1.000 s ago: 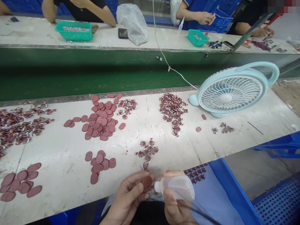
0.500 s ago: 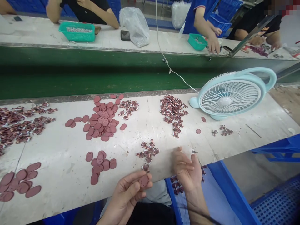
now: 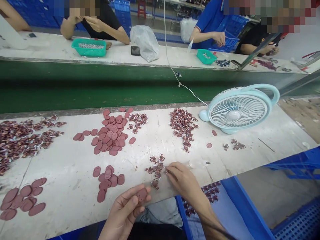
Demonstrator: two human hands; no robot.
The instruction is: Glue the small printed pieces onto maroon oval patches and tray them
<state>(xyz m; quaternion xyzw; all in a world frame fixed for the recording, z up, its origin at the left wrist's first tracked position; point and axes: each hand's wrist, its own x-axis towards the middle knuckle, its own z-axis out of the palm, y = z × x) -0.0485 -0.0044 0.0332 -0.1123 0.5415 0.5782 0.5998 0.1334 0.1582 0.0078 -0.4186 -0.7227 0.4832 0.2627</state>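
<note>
Near the table's front edge, my left hand (image 3: pixel 125 211) pinches a flat oval reddish-brown disc (image 3: pixel 142 194) with tiny holes between thumb and fingers. My right hand (image 3: pixel 183 180) reaches palm down to the right side of a small cluster of brown-and-white pieces (image 3: pixel 157 170). Its thumb and forefinger close around a small brown piece (image 3: pixel 166 172) at the edge of that cluster, mostly hidden by the fingertips. Just beyond the right hand lies a clear bottle (image 3: pixel 196 163) with a dark needle tip (image 3: pixel 209 163).
Oval discs lie in a large heap (image 3: pixel 112 135) and smaller groups (image 3: pixel 105 181). More brown pieces are piled mid-table (image 3: pixel 182 125) and at far left (image 3: pixel 22 136). A light-blue fan (image 3: pixel 235 115) stands at right. Below it, a blue crate (image 3: pixel 240 203) holds rows of pieces. Co-workers sit opposite.
My right hand has turned from palm up beside the bottle to palm down, moving left to the small cluster. My left hand keeps the disc, shifted slightly left and down.
</note>
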